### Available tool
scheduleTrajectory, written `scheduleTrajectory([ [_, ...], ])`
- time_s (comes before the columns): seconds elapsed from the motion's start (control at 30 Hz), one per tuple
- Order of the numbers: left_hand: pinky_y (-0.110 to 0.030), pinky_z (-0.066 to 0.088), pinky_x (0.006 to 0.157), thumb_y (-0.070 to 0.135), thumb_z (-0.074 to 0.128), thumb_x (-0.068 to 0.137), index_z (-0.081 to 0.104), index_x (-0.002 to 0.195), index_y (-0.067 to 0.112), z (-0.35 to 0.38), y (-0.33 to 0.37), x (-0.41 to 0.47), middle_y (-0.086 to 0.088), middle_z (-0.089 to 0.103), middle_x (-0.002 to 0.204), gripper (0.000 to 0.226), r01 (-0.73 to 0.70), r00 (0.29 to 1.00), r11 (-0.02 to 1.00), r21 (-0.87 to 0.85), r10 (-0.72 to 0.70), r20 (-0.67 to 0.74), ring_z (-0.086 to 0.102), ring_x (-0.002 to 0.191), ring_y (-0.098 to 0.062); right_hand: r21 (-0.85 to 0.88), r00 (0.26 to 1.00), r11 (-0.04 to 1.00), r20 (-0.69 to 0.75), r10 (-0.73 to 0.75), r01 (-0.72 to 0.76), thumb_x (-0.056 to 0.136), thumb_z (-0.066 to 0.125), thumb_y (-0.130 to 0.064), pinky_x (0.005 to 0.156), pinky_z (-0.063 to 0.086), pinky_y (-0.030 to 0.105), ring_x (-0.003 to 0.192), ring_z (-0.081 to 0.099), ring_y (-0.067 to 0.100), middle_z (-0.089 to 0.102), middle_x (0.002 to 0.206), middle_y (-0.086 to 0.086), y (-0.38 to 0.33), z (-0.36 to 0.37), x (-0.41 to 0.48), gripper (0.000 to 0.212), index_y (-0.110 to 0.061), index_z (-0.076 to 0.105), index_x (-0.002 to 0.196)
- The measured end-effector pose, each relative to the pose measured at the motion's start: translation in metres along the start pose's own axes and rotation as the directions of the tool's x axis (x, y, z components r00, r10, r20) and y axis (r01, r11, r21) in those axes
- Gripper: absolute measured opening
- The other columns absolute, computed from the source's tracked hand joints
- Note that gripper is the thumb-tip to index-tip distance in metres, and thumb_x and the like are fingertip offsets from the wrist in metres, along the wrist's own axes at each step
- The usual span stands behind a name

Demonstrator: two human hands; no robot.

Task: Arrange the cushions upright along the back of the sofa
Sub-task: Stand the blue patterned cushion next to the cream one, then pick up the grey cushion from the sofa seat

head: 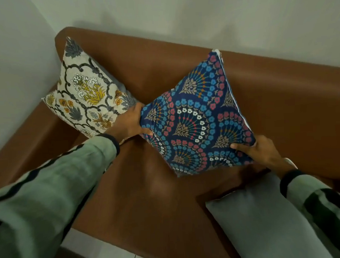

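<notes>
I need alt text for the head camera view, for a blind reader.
Both hands, left hand and right hand, grip a blue patterned cushion above a brown sofa. A cream floral cushion leans in its corner; a grey cushion lies flat.

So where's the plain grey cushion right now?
In the head view, the grey cushion lies flat on the sofa seat at lower right, under the right hand's forearm.

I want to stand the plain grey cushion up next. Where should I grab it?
The grey cushion lies flat on the sofa seat, under the right sleeve. Probably best to grip its two opposite side edges from above, one hand each, since its broad face gives nothing to pinch.
</notes>
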State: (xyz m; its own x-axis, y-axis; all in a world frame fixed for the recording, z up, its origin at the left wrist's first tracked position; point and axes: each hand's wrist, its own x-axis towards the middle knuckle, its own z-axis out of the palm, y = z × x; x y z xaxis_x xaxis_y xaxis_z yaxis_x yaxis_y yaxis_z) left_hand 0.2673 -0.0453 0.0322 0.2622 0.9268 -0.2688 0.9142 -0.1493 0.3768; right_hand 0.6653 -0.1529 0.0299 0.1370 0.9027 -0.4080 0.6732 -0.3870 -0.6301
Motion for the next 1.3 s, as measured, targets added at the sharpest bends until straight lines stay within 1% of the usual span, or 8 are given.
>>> scheduleTrajectory([
  [0.23, -0.057, 0.043, 0.097, 0.062, 0.074, 0.07, 0.021, 0.149, 0.018, 0.024, -0.015, 0.012, -0.021, 0.043, 0.137, 0.105, 0.085, 0.996, 0.981, 0.173, -0.08, -0.037, 0.043, 0.124, -0.041, -0.226, 0.999, 0.974, 0.03, -0.015, 0.022, 0.045, 0.05, -0.094, 0.093, 0.044, 0.054, 0.098, 0.062, 0.034, 0.069, 0.095, 0.002, -0.004, -0.011, 0.026, 0.077, -0.036, 0.062, 0.094],
  [0.4, -0.057, 0.026, 0.106, 0.06, 0.07, 0.076, 0.01, 0.154, 0.017, 0.041, -0.002, -0.004, -0.019, 0.032, 0.15, 0.107, 0.106, 0.982, 0.932, 0.347, -0.044, -0.183, 0.028, 0.137, -0.037, -0.291, 0.998, 0.956, -0.062, 0.024, -0.041, 0.061, 0.063, -0.076, 0.097, 0.029, 0.055, 0.113, 0.053, 0.036, 0.063, 0.122, 0.008, 0.004, -0.004, 0.031, 0.08, -0.025, 0.05, 0.121],
  [0.63, -0.062, 0.019, 0.11, 0.023, 0.063, 0.082, 0.018, 0.154, 0.018, 0.089, 0.043, -0.071, -0.021, 0.028, 0.155, 0.085, 0.053, 0.932, 0.921, 0.386, 0.093, -0.351, 0.026, 0.141, -0.038, -0.321, 0.966, 0.947, -0.247, -0.082, -0.001, 0.07, 0.065, -0.067, 0.099, 0.028, 0.057, 0.126, 0.038, 0.038, 0.045, 0.136, 0.017, 0.063, -0.019, -0.001, 0.092, -0.022, 0.03, 0.143],
  [0.83, -0.064, 0.035, 0.101, 0.02, 0.079, 0.063, 0.002, 0.155, 0.024, 0.175, 0.12, -0.119, -0.022, 0.039, 0.15, 0.12, -0.267, 0.945, 0.858, 0.439, 0.322, -0.056, 0.037, 0.133, -0.04, -0.532, 0.993, 0.839, 0.08, -0.083, 0.113, 0.061, 0.068, -0.046, 0.093, 0.042, 0.049, 0.122, 0.046, 0.039, 0.048, 0.133, 0.013, 0.19, -0.067, -0.095, 0.088, -0.017, 0.039, 0.139],
  [0.97, -0.059, 0.046, 0.093, 0.043, 0.086, 0.057, 0.005, 0.155, 0.024, 0.248, 0.172, -0.146, -0.016, 0.046, 0.147, 0.128, -0.453, 0.891, 0.799, 0.396, 0.421, 0.171, 0.042, 0.13, -0.037, -0.655, 0.948, 0.724, 0.318, 0.002, 0.218, 0.059, 0.063, -0.039, 0.106, 0.033, 0.044, 0.141, 0.021, 0.024, 0.018, 0.156, -0.002, 0.301, -0.071, -0.189, 0.107, -0.035, 0.003, 0.148],
  [1.07, -0.059, 0.047, 0.091, 0.05, 0.089, 0.047, 0.019, 0.153, 0.023, 0.29, 0.192, -0.157, -0.017, 0.044, 0.148, 0.13, -0.491, 0.864, 0.79, 0.367, 0.388, 0.319, 0.045, 0.129, -0.04, -0.702, 0.974, 0.684, 0.222, -0.052, 0.197, 0.05, 0.067, -0.029, 0.107, 0.029, 0.062, 0.142, 0.017, 0.035, 0.017, 0.157, 0.014, 0.358, -0.054, -0.223, 0.12, -0.031, 0.001, 0.15],
  [1.17, -0.059, 0.047, 0.09, 0.044, 0.086, 0.05, 0.008, 0.155, 0.02, 0.345, 0.207, -0.157, -0.021, 0.042, 0.148, 0.134, -0.482, 0.864, 0.792, 0.376, 0.357, 0.354, 0.05, 0.125, -0.044, -0.733, 0.99, 0.668, 0.128, -0.052, 0.13, 0.059, 0.07, -0.019, 0.106, 0.021, 0.07, 0.142, 0.015, 0.044, 0.015, 0.155, 0.028, 0.393, -0.029, -0.227, 0.106, -0.02, 0.017, 0.15],
  [1.3, -0.06, 0.046, 0.092, 0.028, 0.053, 0.083, 0.006, 0.155, 0.021, 0.377, 0.213, -0.157, -0.022, 0.041, 0.15, 0.086, -0.346, 0.936, 0.879, 0.328, 0.299, 0.185, 0.05, 0.126, -0.045, -0.718, 0.996, 0.693, -0.001, -0.09, 0.062, 0.078, 0.06, -0.012, 0.11, 0.009, 0.065, 0.143, 0.015, 0.04, 0.022, 0.153, 0.029, 0.399, 0.002, -0.194, 0.081, -0.013, 0.02, 0.148],
])
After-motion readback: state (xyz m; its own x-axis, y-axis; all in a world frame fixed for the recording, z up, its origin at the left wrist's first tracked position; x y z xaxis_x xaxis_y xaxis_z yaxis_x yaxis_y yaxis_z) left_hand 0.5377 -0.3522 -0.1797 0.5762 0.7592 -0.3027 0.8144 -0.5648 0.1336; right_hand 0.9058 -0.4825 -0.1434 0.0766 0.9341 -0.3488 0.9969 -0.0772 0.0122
